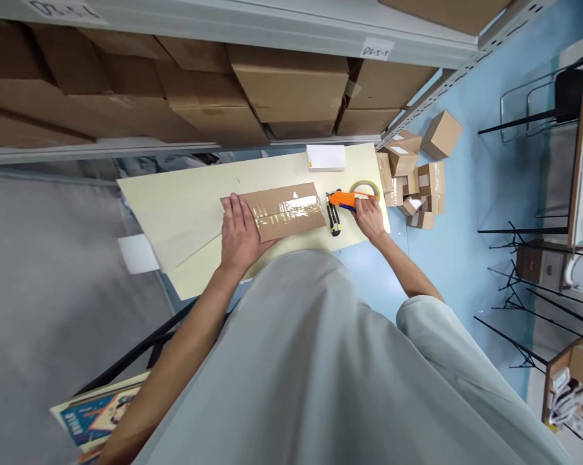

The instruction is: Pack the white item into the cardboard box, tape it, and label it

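A flat brown cardboard box [287,223] with shiny clear tape along its top lies on the cream tabletop. My left hand [237,229] rests on its left end, fingers extended and flat against the cardboard. To the right of the box, my right hand [368,218] is closed around an orange and blue tape dispenser [342,199]. A ring-shaped roll of tape [376,187] shows just beyond those fingers; its join with the dispenser is partly hidden. Between the box and my right hand lies a black and yellow utility knife [334,219].
A small white box [326,157] sits at the table's far edge. Beyond, a metal shelf [272,32] holds several cartons [291,84]. Loose cardboard boxes [431,181] are piled on the blue floor to the right. A white sheet [139,254] juts out at the table's left edge.
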The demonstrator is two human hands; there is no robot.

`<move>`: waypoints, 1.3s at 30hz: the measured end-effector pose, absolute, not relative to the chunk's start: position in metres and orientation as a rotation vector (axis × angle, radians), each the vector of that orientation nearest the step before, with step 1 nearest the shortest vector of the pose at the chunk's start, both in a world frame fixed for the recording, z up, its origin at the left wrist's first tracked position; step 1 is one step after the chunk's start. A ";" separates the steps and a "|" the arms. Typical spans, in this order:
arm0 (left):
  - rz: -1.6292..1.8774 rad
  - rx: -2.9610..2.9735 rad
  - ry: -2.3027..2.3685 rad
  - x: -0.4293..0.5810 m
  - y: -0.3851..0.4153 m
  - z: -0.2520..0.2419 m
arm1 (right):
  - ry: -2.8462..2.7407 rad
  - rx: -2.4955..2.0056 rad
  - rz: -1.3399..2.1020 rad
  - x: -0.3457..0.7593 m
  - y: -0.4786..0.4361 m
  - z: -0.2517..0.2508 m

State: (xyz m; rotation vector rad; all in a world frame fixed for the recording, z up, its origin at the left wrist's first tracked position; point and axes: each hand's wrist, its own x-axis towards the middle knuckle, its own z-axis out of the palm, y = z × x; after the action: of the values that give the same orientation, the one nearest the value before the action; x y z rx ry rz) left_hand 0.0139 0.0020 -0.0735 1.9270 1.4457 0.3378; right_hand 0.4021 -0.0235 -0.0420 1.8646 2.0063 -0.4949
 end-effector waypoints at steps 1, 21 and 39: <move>0.344 1.929 1.439 0.014 0.002 -0.075 | 1.987 1.887 -0.491 0.402 -0.025 -0.042; 0.314 1.935 1.429 0.017 -0.005 -0.066 | 1.963 2.510 -0.445 0.306 -0.032 -0.032; 0.809 1.345 1.536 0.007 -0.009 -0.115 | 1.935 2.622 -1.279 0.275 -0.026 -0.070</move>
State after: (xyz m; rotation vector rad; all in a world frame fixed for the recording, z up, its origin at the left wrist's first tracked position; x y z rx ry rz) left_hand 0.0074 -0.0093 -0.1146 1.3447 1.5362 0.8088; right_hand 0.2745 -0.0256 -0.0701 2.6220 1.9348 -1.2793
